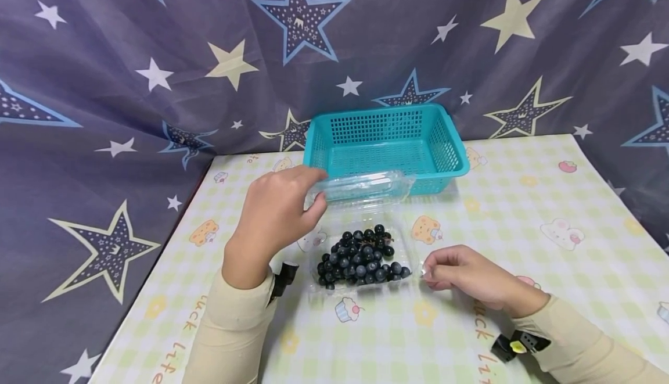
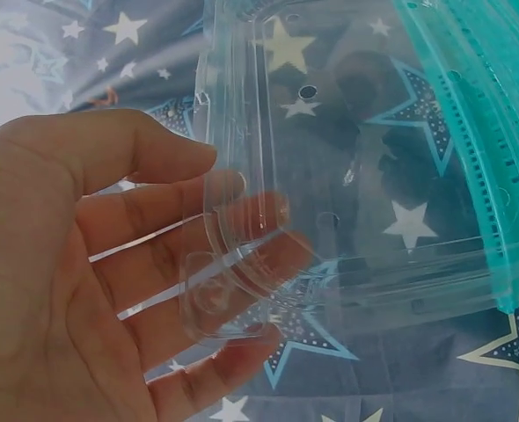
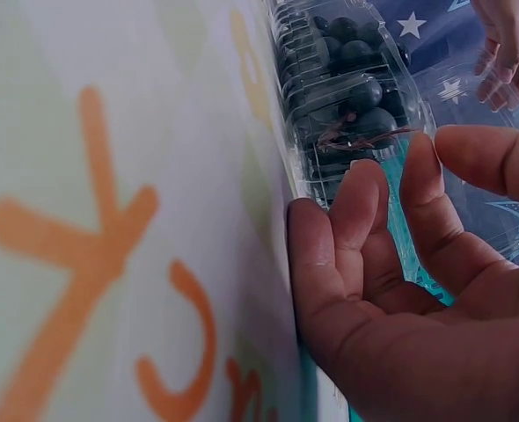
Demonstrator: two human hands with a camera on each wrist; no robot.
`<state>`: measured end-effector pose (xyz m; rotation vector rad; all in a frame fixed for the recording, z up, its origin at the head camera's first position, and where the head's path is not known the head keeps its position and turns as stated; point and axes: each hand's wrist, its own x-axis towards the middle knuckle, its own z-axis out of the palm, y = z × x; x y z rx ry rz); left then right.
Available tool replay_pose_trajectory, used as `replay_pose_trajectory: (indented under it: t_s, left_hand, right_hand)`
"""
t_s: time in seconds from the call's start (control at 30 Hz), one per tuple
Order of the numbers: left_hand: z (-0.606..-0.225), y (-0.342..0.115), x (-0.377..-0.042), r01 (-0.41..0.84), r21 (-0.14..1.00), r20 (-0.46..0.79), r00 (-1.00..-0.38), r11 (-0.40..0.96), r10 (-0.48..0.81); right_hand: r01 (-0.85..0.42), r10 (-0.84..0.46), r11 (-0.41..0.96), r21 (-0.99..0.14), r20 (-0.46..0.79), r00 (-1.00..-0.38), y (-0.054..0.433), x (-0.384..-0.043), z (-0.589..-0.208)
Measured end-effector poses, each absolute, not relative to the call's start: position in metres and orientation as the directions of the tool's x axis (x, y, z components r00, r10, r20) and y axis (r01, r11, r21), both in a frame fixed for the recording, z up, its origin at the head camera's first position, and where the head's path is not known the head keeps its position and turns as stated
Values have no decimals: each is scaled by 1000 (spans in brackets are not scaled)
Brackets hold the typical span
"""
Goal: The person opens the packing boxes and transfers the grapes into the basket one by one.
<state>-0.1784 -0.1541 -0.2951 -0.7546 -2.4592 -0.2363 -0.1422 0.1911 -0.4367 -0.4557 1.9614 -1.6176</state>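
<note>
Left hand point(image 1: 277, 207) pinching lid point(image 1: 360, 186) by edge, right hand point(image 1: 470, 279) pinching tray point(image 1: 402, 249) at rim, wide tablecloth point(image 1: 512, 204) rightward

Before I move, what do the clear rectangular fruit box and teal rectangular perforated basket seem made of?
Fruit box: probably thin, glossy plastic; left fingers show through its lid, whose edges shine.
Basket: likely moulded plastic, smooth-looking; even rows of holes pierce its walls.

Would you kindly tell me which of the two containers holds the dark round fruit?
The clear plastic box, whose lid the left hand holds raised: the fruit lies inside it, not in the teal basket behind.
</note>
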Motion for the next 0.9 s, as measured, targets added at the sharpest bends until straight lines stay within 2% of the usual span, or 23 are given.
replay_pose_trajectory:
  t_s: [0.23, 0.57, 0.9]
  left_hand:
    - [-295, -158, -178, 555, 26, 573, -690, 832, 442]
    - [-296, -160, -181, 535, 22, 647, -652, 844, 397]
    - [-294, -162, -183, 534, 19, 651, -648, 845, 395]
  right_hand:
    - [84, -584, 222, -971, -201, -786, 191, -141, -436]
    - [92, -562, 240, -966, -216, -798, 192, -141, -433]
    - [114, -547, 236, -965, -229, -805, 191, -143, -433]
